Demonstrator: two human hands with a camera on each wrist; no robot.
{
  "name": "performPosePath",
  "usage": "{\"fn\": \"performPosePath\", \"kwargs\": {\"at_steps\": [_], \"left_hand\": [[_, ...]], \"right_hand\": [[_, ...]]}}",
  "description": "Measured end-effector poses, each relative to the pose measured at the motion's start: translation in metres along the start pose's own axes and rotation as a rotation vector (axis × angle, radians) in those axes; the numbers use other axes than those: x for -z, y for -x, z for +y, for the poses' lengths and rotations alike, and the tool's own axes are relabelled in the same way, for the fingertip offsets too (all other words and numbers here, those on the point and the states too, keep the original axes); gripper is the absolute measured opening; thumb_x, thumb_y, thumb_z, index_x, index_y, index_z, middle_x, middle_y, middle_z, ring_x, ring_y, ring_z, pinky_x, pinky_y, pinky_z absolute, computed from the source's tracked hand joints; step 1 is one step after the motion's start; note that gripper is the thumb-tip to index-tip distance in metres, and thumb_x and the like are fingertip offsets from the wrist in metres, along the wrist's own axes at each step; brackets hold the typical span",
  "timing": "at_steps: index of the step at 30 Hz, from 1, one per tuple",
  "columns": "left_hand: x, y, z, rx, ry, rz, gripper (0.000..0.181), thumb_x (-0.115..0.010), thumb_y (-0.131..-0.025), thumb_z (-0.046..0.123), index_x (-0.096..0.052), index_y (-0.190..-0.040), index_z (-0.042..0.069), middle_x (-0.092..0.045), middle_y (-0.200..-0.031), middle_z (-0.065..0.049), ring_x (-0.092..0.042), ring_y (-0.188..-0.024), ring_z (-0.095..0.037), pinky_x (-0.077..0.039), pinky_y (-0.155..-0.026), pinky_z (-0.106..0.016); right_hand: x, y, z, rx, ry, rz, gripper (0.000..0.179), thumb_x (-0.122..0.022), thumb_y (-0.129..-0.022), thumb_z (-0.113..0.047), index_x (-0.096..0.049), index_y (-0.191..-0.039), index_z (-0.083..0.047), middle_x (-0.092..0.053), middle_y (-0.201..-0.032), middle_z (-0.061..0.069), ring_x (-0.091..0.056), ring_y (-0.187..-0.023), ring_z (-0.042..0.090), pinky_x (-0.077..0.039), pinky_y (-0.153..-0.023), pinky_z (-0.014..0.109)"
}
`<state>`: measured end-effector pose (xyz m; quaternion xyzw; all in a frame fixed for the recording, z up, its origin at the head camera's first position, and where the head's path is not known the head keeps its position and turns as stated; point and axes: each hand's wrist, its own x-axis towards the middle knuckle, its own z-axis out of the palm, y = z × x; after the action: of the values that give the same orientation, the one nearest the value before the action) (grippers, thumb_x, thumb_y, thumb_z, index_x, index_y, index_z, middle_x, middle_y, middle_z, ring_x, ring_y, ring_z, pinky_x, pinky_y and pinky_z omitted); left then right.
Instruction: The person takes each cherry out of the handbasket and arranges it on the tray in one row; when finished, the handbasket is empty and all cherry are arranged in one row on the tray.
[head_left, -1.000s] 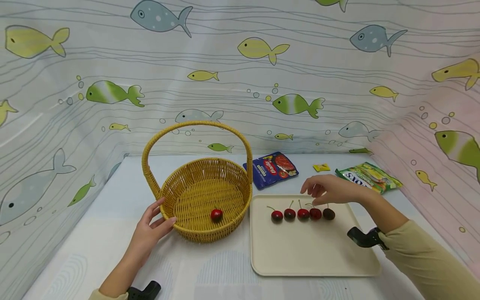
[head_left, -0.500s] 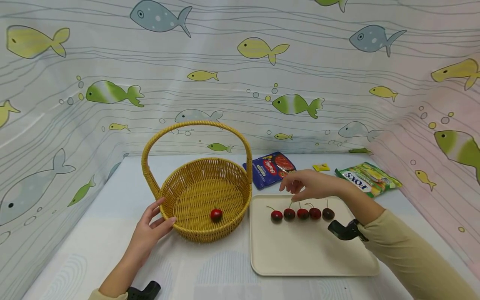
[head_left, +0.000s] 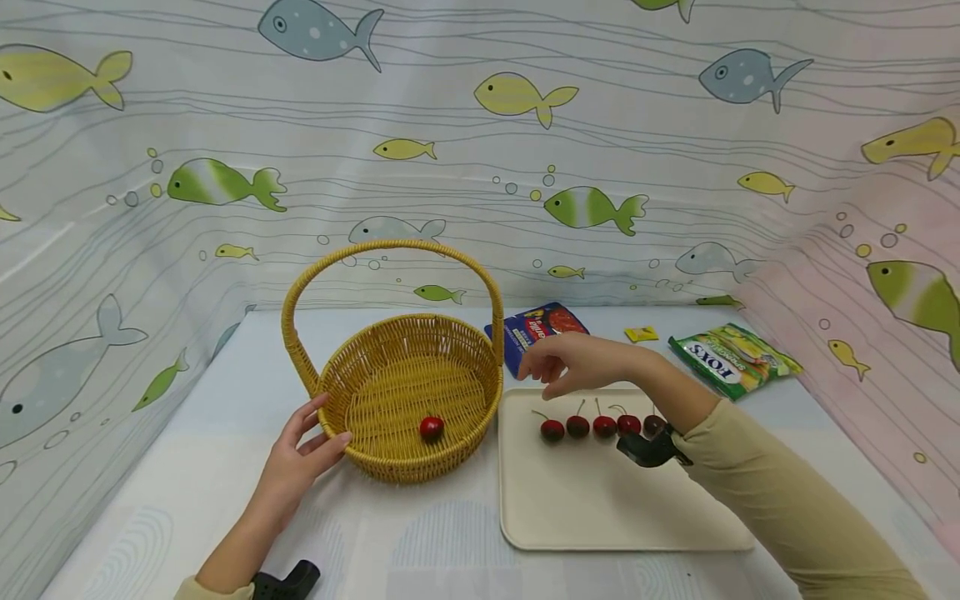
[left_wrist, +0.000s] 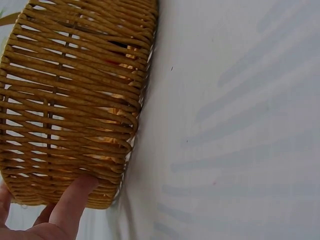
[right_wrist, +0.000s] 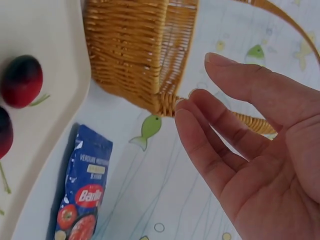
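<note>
A round yellow wicker basket [head_left: 408, 471] with a tall hoop handle stands left of centre, one red cherry [head_left: 431, 429] on its floor. My left hand [head_left: 292, 467] touches the basket's near left side, thumb and fingers spread apart along the rim; in the left wrist view the thumb [left_wrist: 75, 202] rests on the woven wall. My right hand [head_left: 581, 362] hovers over the back left corner of a cream tray [head_left: 592, 508], its fingers loosely bent and holding nothing. Several dark red cherries [head_left: 577, 427] with stems lie in a row on the tray, below the hand.
Behind the tray lies a blue Barilla pouch [head_left: 513, 346], partly hidden by the right hand. Farther right are a small yellow packet [head_left: 641, 334] and a green Fox's bag [head_left: 735, 358]. A fish-printed curtain [head_left: 450, 192] encloses the table's back and sides.
My right hand has moved left from above the right cherries to the tray's back left corner, near the Barilla pouch. My left hand and the basket have stayed in place.
</note>
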<state>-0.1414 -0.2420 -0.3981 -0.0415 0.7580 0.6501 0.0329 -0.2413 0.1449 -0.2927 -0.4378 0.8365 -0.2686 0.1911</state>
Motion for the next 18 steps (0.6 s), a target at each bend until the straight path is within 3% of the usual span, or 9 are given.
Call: {"fn": "performPosePath", "kwargs": {"at_steps": [18], "left_hand": [[0.001, -0.002, -0.002, -0.001, -0.001, 0.006, 0.077, -0.064, -0.09, 0.021, -0.015, -0.149, 0.016, -0.012, -0.147, -0.021, -0.031, -0.128, -0.035, -0.048, -0.08, -0.019]], "right_hand": [[-0.008, -0.069, -0.01, 0.083, -0.037, -0.127, 0.029, -0.069, -0.082, -0.001, -0.062, -0.109, -0.008, -0.059, -0.096, 0.004, -0.052, -0.083, 0.014, -0.049, -0.074, 0.025]]}}
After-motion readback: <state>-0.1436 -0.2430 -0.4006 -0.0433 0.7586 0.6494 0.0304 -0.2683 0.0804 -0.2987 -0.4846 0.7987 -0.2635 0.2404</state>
